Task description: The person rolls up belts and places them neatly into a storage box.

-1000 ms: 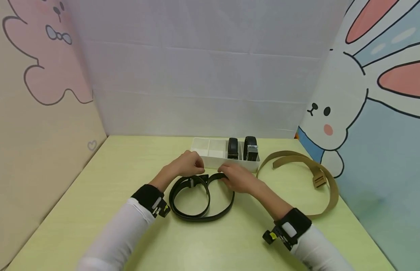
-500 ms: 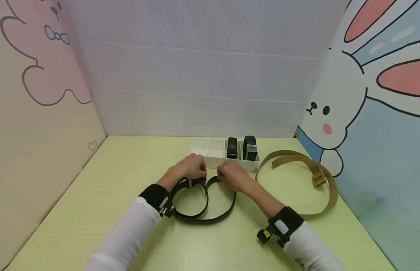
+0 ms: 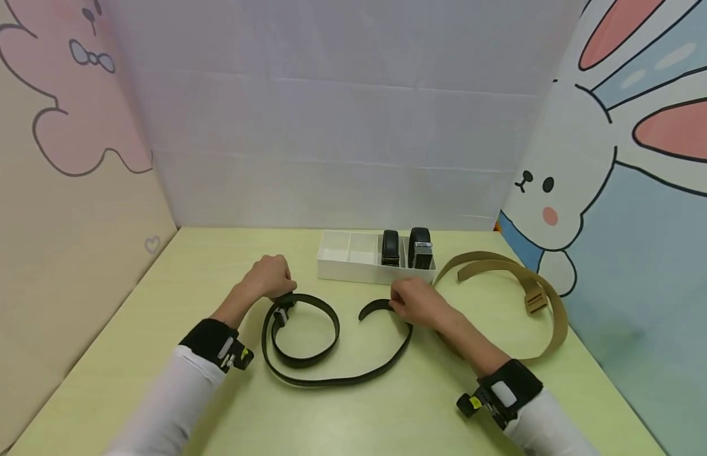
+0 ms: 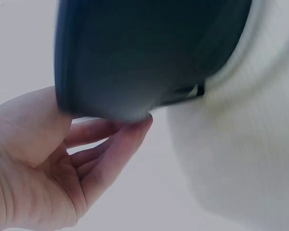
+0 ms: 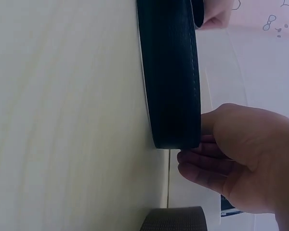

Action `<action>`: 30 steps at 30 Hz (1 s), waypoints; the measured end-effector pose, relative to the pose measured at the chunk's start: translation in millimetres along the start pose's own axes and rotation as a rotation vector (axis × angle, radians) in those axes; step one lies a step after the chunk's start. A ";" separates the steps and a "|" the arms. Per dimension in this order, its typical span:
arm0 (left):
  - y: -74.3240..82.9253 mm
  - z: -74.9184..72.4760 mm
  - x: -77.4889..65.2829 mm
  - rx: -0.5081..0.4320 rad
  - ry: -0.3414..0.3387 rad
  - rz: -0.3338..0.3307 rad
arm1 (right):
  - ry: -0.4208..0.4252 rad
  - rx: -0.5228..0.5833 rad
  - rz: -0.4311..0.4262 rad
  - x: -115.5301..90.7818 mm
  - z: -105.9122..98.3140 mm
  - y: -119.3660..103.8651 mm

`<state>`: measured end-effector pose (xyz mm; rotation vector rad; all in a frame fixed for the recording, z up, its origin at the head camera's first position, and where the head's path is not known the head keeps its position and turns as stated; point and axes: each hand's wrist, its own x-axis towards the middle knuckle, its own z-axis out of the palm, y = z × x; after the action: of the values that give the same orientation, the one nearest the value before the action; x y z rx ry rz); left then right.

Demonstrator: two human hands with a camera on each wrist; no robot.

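A black belt (image 3: 339,382) stands on its edge on the table, its buckle (image 3: 280,316) end looped at the left and its strap running right to a curled tip (image 3: 369,309). My left hand (image 3: 270,277) pinches it near the buckle; in the left wrist view the dark strap (image 4: 135,57) lies between thumb and fingers, blurred. Close to the tip, my right hand (image 3: 419,301) grips the strap. The right wrist view shows the stitched belt (image 5: 172,86) with my right hand (image 5: 241,159) behind it, partly hiding the hold.
Behind the hands is a white divided tray (image 3: 353,272). Two rolled black belts, one (image 3: 390,248) beside another (image 3: 420,248), stand in its right compartments. A tan webbing belt (image 3: 560,316) lies in a loose loop at the right, near the rabbit-printed wall.
My hands have moved apart, the left one leftward and the right one slightly to the right. Between them the black belt has opened out, its tip now separate from the buckle loop.
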<state>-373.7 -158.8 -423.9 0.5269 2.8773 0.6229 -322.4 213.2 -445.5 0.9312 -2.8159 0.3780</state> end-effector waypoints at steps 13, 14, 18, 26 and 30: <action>5.5 -14.0 -25.8 0.022 -0.027 0.363 | -0.007 -0.032 0.032 -9.1 -5.2 2.0; 8.8 -13.1 -25.1 0.037 -0.053 0.387 | -0.004 -0.033 0.030 -9.1 -4.5 2.2; 15.2 -6.6 -20.9 0.080 -0.133 0.446 | 0.004 -0.031 0.029 -9.2 -1.6 2.5; 0.1 -7.9 -23.4 0.015 0.031 0.460 | -0.004 -0.035 0.024 -6.4 -0.7 -0.2; -18.8 -8.2 -22.4 -0.016 0.156 0.327 | 0.002 -0.037 0.018 -7.1 -0.5 -0.6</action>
<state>-360.5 -186.1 -422.9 1.0016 2.9499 0.7628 -316.4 216.9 -446.5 0.8975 -2.8216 0.3273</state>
